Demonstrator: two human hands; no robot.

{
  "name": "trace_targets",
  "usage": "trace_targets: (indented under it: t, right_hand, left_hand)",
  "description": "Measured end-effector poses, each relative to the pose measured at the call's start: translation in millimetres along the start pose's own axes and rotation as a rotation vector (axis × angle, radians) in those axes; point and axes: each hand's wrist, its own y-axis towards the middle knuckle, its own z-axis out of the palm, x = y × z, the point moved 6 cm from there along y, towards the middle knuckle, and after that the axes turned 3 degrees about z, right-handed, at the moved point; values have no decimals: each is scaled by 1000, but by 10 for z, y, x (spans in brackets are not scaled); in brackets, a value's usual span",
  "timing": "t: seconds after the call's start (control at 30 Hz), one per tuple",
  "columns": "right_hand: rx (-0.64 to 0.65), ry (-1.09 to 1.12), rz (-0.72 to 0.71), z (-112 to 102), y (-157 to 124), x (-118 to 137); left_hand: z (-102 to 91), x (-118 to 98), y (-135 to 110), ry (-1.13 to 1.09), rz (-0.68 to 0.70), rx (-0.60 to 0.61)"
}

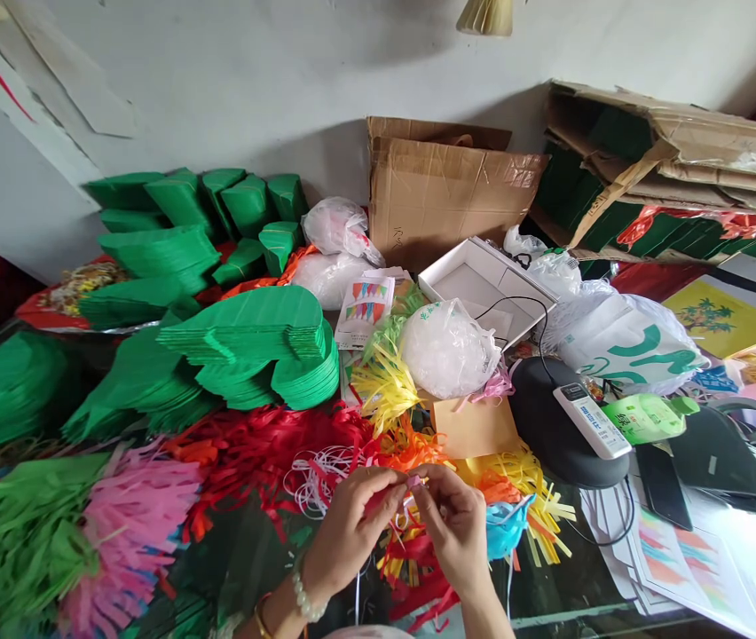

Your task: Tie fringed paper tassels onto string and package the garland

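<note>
My left hand (357, 519) and my right hand (452, 524) meet low in the middle of the view, fingertips nearly touching. Both pinch a small pink strip (413, 481), mostly covered by my fingers; I cannot tell if it is part of a tassel. Beneath the hands lie red paper tassels (421, 596) on the dark table. A tangle of white string (319, 470) is just left of my left hand. To the right of my right hand sit a blue tassel (507, 525) and yellow tassels (547, 506). Orange fringe (411, 444) lies beyond my fingertips.
Green paper stacks (251, 328) fill the back left. Green (25, 541) and pink tassels (135, 532) lie at the near left. Further right are a clear plastic bag (448, 351), a black case (538, 426) with a white device (592, 422), a phone (664, 484) and printed sheets (697, 568).
</note>
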Motion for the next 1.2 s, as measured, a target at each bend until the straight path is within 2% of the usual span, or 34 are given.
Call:
trace_targets:
  t: [0.17,0.23,0.37,0.47,0.63,0.8,1.03,1.2]
  right_hand:
    - [-120,175,81,17,17,-112]
    - [-140,184,108,3,18,-144]
    - [-46,119,57,3,-24,-75]
    - [4,136,28,42,-70,-12]
    - [82,155,32,136,-60,20]
    - [92,207,46,120,-1,49]
    - [222,364,122,135,34,-31]
    - [262,302,83,108,4,-33]
  left_hand:
    - [29,-78,-33,38,61,-42]
    - [52,-39,-44,-48,-6,-63]
    - [119,200,-54,-404,-291,-116]
    - [130,274,-35,-578,-346,-177]
    - [150,255,-41,-626,-390,-170]
    - [116,192,-29,-555,-326,-129]
    - [13,112,2,-214,-138,29]
    - [-49,5,29,-22,-6,109]
